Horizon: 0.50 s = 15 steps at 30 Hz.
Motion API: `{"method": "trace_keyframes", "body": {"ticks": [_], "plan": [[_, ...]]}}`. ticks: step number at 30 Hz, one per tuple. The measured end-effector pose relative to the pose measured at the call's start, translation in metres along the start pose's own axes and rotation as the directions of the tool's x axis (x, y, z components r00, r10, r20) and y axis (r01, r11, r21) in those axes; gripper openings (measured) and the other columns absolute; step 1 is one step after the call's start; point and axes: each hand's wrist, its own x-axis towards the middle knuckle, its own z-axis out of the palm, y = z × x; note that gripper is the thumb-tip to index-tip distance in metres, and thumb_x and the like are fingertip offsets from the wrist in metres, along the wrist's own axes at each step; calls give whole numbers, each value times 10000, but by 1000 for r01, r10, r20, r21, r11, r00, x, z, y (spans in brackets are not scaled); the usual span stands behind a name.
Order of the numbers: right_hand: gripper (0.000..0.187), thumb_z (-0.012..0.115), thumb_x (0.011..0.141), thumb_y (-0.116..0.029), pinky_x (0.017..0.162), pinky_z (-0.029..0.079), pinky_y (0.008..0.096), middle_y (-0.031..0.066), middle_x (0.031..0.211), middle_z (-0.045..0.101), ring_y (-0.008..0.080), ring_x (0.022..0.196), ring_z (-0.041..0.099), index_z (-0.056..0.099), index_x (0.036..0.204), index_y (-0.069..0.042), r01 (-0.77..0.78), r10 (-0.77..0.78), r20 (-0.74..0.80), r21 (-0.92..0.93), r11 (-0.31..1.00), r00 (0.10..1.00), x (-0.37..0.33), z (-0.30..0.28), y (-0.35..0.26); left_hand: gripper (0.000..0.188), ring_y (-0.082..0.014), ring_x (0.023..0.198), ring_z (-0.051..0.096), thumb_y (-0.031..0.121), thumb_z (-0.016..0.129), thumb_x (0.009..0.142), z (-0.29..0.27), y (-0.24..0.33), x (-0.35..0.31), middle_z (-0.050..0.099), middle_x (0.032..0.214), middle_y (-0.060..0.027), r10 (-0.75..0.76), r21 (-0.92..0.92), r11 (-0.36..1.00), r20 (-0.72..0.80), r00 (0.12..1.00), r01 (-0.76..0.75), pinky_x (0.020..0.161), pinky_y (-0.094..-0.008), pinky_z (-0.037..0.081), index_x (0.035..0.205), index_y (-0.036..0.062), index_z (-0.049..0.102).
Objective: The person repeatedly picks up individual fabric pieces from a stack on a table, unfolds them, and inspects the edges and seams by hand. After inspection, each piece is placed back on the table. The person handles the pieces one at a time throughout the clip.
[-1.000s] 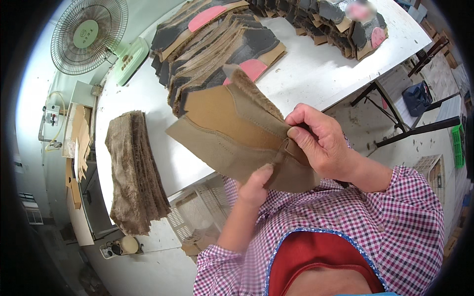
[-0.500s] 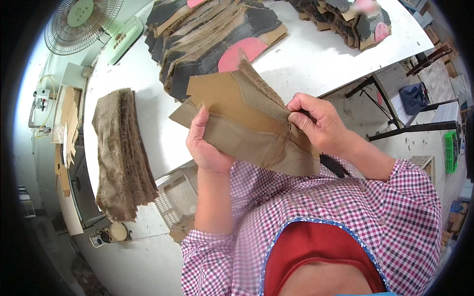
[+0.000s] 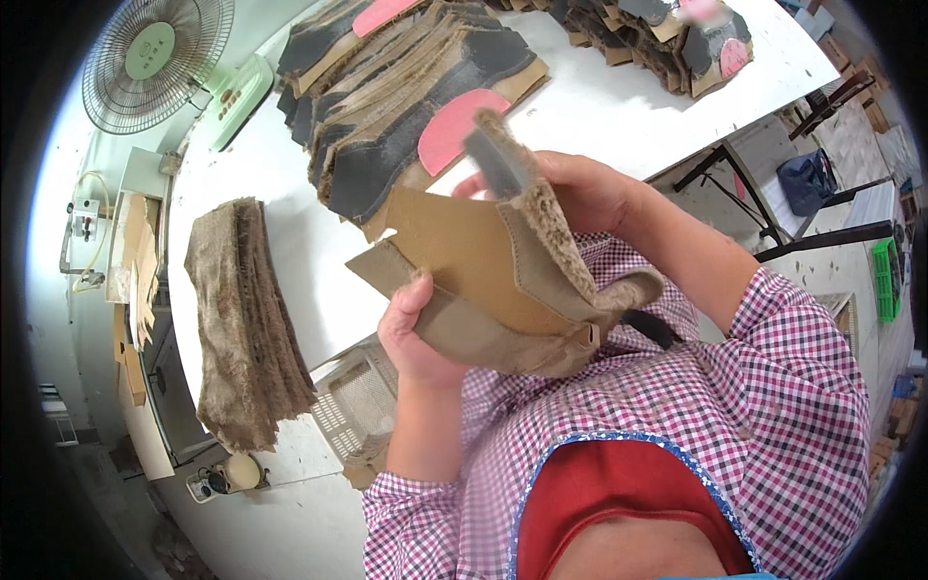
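A tan boot upper point(image 3: 459, 253) with stitched panels and a brown furry lining is held up in front of my chest. My left hand point(image 3: 420, 338) is closed on its lower left edge, thumb on the tan face. Behind the upper's raised furry edge, my right hand point(image 3: 585, 191) supports it; some fingertips show past its far side, while the rest are hidden. The fur-lined edge is folded back between the hands, and its top flap, with a dark grey face, is blurred. A black strip point(image 3: 652, 329) hangs by the upper's right end.
A white table point(image 3: 319, 290) carries a stack of brown furry pieces point(image 3: 246, 324) at left. Piled grey-and-fur pieces point(image 3: 416, 87) with pink patches lie at the back, more point(image 3: 667, 48) at far right. A fan point(image 3: 155, 63) stands far left; a plastic basket point(image 3: 358, 401) sits below the table edge.
My right hand has moved from pinching the upper's right edge to behind it. The furry edge has been turned up and outward, showing more lining. My left hand keeps its grip.
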Motion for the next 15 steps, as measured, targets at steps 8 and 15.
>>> {"method": "trace_keyframes", "body": {"ticks": [8, 15], "plan": [[232, 678, 865, -151, 765, 546, 299, 73, 917, 702, 147, 822, 671, 667, 1039, 2, 0, -141, -426, -313, 950, 894, -19, 5, -17, 471, -341, 1160, 579, 154, 519, 872, -9, 1, -4, 577, 1287, -194, 43, -21, 999, -39, 998, -43, 1032, -496, 437, 1307, -25, 496], [250, 672, 884, -225, 688, 496, 265, 45, 843, 686, 93, 738, 610, 697, 975, 7, -273, 54, -440, -453, 849, 897, 4, 13, 11, 451, -334, 1178, 565, 170, 506, 896, -3, -17, 2, 573, 1300, -172, 19, -109, 994, -48, 999, -24, 1034, -494, 427, 1311, -7, 500]]}}
